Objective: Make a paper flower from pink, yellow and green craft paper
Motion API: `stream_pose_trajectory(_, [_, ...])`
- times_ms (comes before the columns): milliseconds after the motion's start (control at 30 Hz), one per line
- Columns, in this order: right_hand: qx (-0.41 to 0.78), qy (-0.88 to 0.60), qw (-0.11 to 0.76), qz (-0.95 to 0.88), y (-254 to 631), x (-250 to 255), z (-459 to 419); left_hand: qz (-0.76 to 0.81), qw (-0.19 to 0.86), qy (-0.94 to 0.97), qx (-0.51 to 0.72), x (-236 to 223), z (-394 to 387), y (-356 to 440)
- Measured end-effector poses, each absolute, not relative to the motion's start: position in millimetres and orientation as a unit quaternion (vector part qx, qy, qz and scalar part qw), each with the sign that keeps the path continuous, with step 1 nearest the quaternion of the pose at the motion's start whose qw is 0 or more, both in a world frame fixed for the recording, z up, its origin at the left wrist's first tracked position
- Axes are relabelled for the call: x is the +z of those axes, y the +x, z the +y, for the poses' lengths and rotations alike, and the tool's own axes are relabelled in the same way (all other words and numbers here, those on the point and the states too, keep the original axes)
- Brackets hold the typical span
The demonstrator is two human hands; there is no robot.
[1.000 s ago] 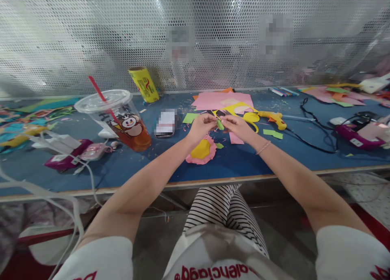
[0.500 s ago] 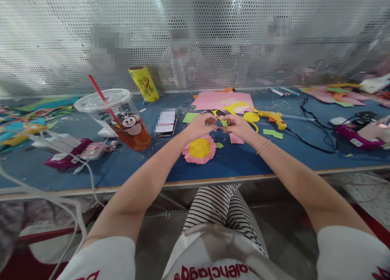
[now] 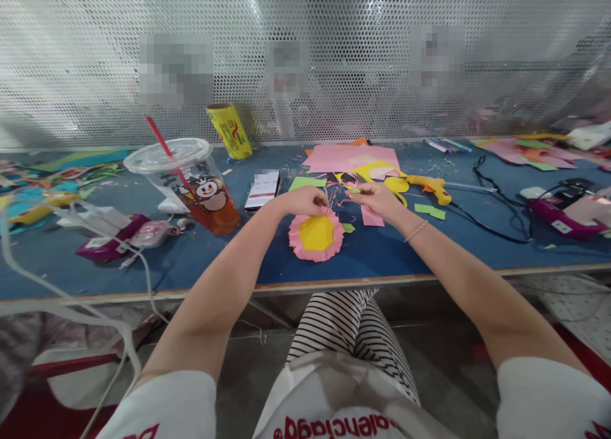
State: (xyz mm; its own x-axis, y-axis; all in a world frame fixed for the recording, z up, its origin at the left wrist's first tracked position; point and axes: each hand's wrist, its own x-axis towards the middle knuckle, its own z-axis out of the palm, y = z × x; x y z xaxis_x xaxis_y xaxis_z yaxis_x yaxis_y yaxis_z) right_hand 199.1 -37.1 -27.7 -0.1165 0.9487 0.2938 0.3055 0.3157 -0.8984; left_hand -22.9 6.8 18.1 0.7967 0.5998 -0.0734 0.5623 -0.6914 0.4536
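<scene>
My left hand [image 3: 301, 202] rests above the far rim of a pink paper flower with a yellow centre [image 3: 316, 235], its fingers curled in a loose fist; whether anything is in them is hidden. My right hand [image 3: 377, 199] pinches a small green paper scrap [image 3: 355, 190] between thumb and fingertips, a little right of the left hand. The two hands are apart. A pink paper piece [image 3: 370, 216] lies under the right wrist on the blue table [image 3: 238, 261].
A plastic cup of tea with a red straw [image 3: 191, 184] stands at the left, a phone [image 3: 262, 189] beside it. A yellow glue gun [image 3: 429, 186], pink and yellow sheets [image 3: 353, 158], cables [image 3: 491, 194], a yellow packet [image 3: 230, 131] and a mesh screen [image 3: 334, 57] lie behind.
My hands have parted and dropped toward the table. The left hand let go of the green scrap, which stays in my right fingers. The pink flower is now fully uncovered.
</scene>
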Motion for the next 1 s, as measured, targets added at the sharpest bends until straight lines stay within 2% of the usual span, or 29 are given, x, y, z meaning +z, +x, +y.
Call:
stream_pose_trajectory(200, [0.343,-0.467,0.579,-0.574,205,-28,-31,0.324,0.38,0.846,0.188,29,2,-30])
stream_pose_trajectory(467, [0.417,-0.431,0.604,-0.525,203,-27,-31,0.353,0.557,0.665,0.35,16,8,-20])
stream_pose_trajectory(700, [0.438,-0.437,0.588,-0.52,198,-27,-33,0.363,0.552,0.641,0.391,4,11,-8])
stream_pose_trajectory(1000, [0.46,-0.454,0.551,-0.528,196,-20,-41,0.421,0.424,0.69,0.408,2,13,-4])
